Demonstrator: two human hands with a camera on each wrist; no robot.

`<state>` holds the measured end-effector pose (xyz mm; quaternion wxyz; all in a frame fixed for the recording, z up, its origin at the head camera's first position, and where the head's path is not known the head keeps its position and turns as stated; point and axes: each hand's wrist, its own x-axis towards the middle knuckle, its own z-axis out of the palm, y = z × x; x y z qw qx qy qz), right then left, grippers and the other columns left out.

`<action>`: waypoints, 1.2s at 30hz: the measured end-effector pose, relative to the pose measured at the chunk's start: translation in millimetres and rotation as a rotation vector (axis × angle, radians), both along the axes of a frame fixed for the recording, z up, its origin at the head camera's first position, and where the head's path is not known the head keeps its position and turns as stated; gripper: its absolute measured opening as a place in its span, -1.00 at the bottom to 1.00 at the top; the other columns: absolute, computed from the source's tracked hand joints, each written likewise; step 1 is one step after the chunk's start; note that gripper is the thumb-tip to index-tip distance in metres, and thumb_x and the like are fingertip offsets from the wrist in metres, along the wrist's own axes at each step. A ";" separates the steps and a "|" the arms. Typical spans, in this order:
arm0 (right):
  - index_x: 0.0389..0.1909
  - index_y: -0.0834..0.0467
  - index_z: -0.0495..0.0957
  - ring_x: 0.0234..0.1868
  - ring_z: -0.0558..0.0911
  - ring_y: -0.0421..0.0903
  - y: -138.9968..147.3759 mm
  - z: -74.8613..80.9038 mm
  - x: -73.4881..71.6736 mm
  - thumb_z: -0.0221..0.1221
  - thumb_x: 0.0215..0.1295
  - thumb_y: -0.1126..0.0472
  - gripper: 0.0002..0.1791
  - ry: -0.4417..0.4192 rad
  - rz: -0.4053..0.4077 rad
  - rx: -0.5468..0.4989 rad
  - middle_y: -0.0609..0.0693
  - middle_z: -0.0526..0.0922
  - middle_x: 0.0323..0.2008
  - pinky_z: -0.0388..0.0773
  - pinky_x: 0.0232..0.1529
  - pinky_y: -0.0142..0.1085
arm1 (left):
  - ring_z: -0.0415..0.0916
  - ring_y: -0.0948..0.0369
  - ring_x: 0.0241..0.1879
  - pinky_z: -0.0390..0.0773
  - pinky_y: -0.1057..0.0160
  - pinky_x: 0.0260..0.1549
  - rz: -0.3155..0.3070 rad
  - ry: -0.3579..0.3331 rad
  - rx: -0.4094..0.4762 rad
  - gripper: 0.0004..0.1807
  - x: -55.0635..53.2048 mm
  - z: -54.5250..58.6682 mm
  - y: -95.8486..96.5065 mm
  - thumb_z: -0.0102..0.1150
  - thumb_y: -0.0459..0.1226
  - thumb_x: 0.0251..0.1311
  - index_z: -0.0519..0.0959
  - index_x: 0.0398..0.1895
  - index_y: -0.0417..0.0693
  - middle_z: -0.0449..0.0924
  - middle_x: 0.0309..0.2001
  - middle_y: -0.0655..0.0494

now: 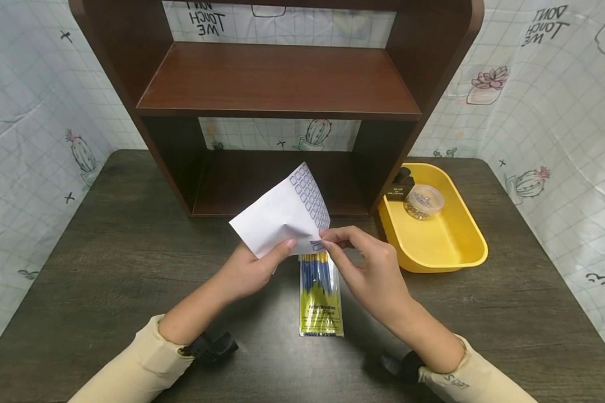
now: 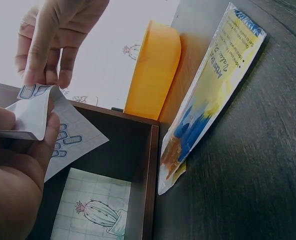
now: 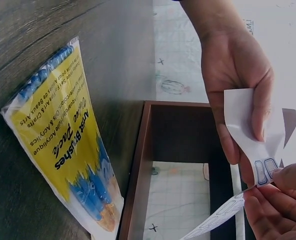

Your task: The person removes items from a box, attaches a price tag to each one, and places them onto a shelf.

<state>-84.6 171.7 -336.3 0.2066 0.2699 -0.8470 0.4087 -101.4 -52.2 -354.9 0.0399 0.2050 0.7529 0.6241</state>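
A white label sheet with rows of small blue-outlined rectangles is held up over the table, bent near its lower right corner. My left hand grips its lower edge, the thumb lying on top. At that corner my right hand pinches the sheet's edge beside some labels between thumb and fingers. Whether a label has come loose from its backing I cannot tell. Below the hands a clear-wrapped pack of artist brushes lies flat on the table, its upper end behind the sheet in the head view.
A dark brown shelf unit stands at the back of the table. Right of it sits a yellow bin holding a small black box and a round clear tub of small pieces. Printed cloth surrounds the table.
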 end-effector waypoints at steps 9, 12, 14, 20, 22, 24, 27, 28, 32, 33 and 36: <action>-0.15 0.25 0.71 -0.17 0.81 -0.13 0.5 -0.1 -0.2 0.41 0.21 0.48 -0.79 -0.074 0.006 -0.047 0.03 0.86 -0.11 0.72 -0.01 -0.38 | 0.65 -0.11 0.14 0.66 -0.04 0.17 -0.001 -0.018 -0.009 -0.62 1.1 1.2 -3.1 0.11 -0.44 0.46 0.44 0.27 -0.41 0.63 0.14 -0.34; -0.17 0.23 0.71 -0.15 0.80 -0.15 1.3 0.5 -0.3 0.39 0.24 0.47 -0.83 -0.114 0.006 -0.068 0.02 0.86 -0.11 0.72 0.00 -0.37 | 0.65 -0.11 0.14 0.66 -0.02 0.16 -0.006 -0.018 -0.007 -0.61 1.8 0.6 -4.5 0.12 -0.45 0.45 0.43 0.28 -0.41 0.63 0.15 -0.35; -0.19 0.22 0.71 -0.15 0.80 -0.15 2.2 0.5 -0.4 0.39 0.25 0.46 -0.84 -0.131 0.011 -0.086 0.01 0.86 -0.13 0.71 0.00 -0.42 | 0.66 -0.11 0.14 0.67 0.01 0.16 -0.010 -0.021 -0.010 -0.61 2.7 0.2 -6.2 0.12 -0.45 0.45 0.43 0.28 -0.41 0.63 0.16 -0.35; -0.20 0.21 0.69 -0.16 0.78 -0.19 5.1 0.2 0.4 0.38 0.28 0.45 -0.86 -0.181 0.020 -0.128 0.02 0.85 -0.16 0.69 -0.01 -0.47 | 0.69 -0.06 0.07 0.71 0.11 0.00 -0.011 -0.077 -0.046 -0.60 5.9 -0.9 -20.5 0.16 -0.39 0.45 0.43 0.28 -0.36 0.63 0.14 -0.34; -0.21 0.20 0.69 -0.16 0.77 -0.21 6.4 -0.2 0.8 0.38 0.28 0.44 -0.87 -0.194 0.013 -0.130 0.02 0.85 -0.17 0.69 0.00 -0.47 | 0.69 -0.03 0.06 0.69 0.14 -0.06 -0.010 -0.123 -0.051 -0.57 6.8 -1.2 -28.5 0.16 -0.37 0.46 0.40 0.32 -0.33 0.61 0.16 -0.34; -0.22 0.20 0.69 -0.16 0.77 -0.22 8.1 -1.1 1.3 0.38 0.29 0.43 -0.88 -0.210 0.007 -0.131 0.01 0.84 -0.18 0.68 0.00 -0.47 | 0.68 0.03 0.02 0.67 0.15 -0.11 0.002 -0.185 -0.048 -0.52 7.8 -1.7 -37.6 0.18 -0.35 0.45 0.38 0.35 -0.31 0.59 0.19 -0.34; -0.22 0.18 0.69 -0.19 0.74 -0.23 11.2 -2.8 1.9 0.38 0.29 0.41 -0.88 -0.229 -0.006 -0.123 -0.02 0.82 -0.21 0.67 -0.02 -0.50 | 0.66 0.14 -0.03 0.64 0.20 -0.15 0.022 -0.281 -0.036 -0.47 9.5 -3.2 -53.2 0.22 -0.32 0.43 0.35 0.38 -0.30 0.58 0.20 -0.31; -0.22 0.18 0.69 -0.20 0.73 -0.23 12.4 -3.5 2.1 0.38 0.29 0.40 -0.89 -0.235 -0.008 -0.122 -0.02 0.81 -0.22 0.67 -0.02 -0.50 | 0.66 0.17 -0.05 0.64 0.22 -0.16 0.029 -0.307 -0.028 -0.47 10.1 -4.2 -58.7 0.23 -0.32 0.43 0.35 0.37 -0.31 0.60 0.17 -0.28; -0.21 0.16 0.69 -0.23 0.72 -0.19 16.7 -5.3 2.0 0.38 0.31 0.39 -0.89 -0.280 0.000 -0.133 -0.04 0.79 -0.25 0.68 -0.05 -0.47 | 0.74 0.24 -0.11 0.67 0.26 -0.16 0.014 -0.373 0.024 -0.48 11.8 -10.1 -81.0 0.25 -0.33 0.41 0.35 0.33 -0.32 0.71 0.04 0.03; -0.20 0.16 0.68 -0.24 0.72 -0.18 17.9 -5.6 2.1 0.37 0.32 0.38 -0.89 -0.295 0.002 -0.138 -0.04 0.78 -0.25 0.69 -0.06 -0.46 | 0.77 0.22 -0.12 0.68 0.27 -0.15 0.001 -0.382 0.046 -0.49 11.8 -12.3 -85.9 0.25 -0.34 0.41 0.35 0.34 -0.30 0.72 0.02 0.11; -0.19 0.14 0.68 -0.25 0.70 -0.19 21.5 -6.1 2.9 0.37 0.34 0.35 -0.90 -0.343 0.001 -0.148 -0.05 0.77 -0.27 0.70 -0.10 -0.43 | 0.83 0.06 -0.13 0.72 0.26 -0.11 -0.056 -0.410 0.117 -0.50 11.3 -18.6 -97.7 0.21 -0.37 0.43 0.32 0.35 -0.21 0.74 0.00 0.22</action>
